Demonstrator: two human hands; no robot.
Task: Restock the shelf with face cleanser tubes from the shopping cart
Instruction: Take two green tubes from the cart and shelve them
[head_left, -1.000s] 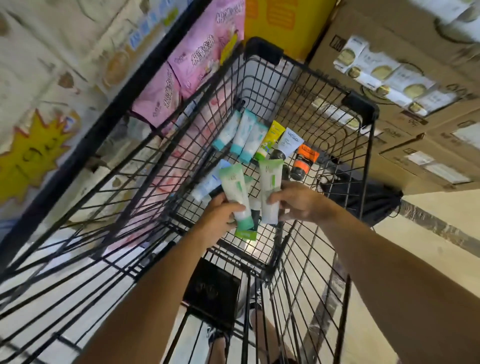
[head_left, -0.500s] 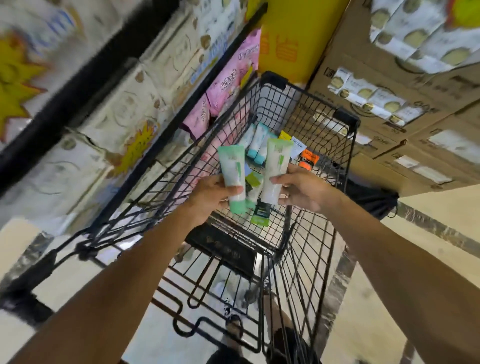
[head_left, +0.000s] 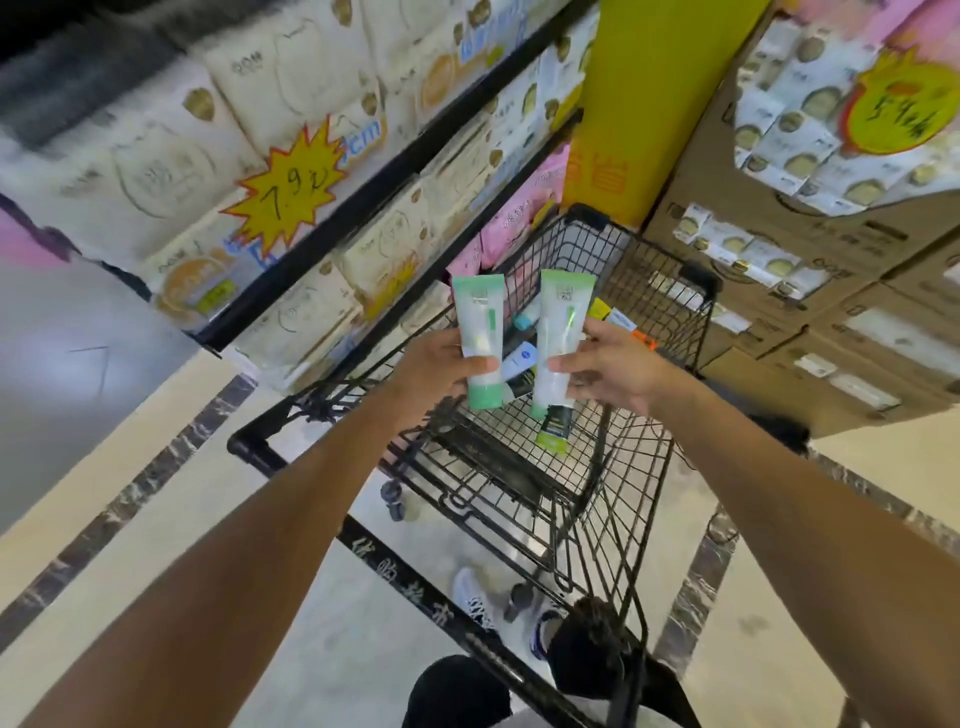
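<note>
Both hands have come up out of the cart since a second ago, each with a tube, and the view has tilted up so the shelves now fill the upper left.

Left hand (head_left: 441, 371) grips a green-white cleanser tube (head_left: 480, 340) around its lower half, fingers curled, cap end down. Right hand (head_left: 605, 371) pinches a second tube (head_left: 558, 338) the same way; a dark tube with a lime cap (head_left: 555, 431) hangs below that one, apparently held in the same grip, though I can't tell for sure. Long axes of both green tubes run roughly 12-to-6, near upright, tops leaning slightly apart. Tubes sit just beside each other, not touching.

Key relation: the shelf (head_left: 395, 156) lies at about 10 to 11 o'clock from the hands, so the left hand is nearer. It holds cream and pink packs, no tubes visible there, so the cleanser slot is probably out of view.

Shopping cart (head_left: 701, 291) is directly under and beyond the hands, toward 12 to 1 o'clock. More tubes remain in its basket: teal, white-blue, yellow, orange, partly hidden behind the held pair. Stacked cardboard boxes (head_left: 810, 291) stand at 2 o'clock.

My read: early in the restock, most stock not yet shelved.
</note>
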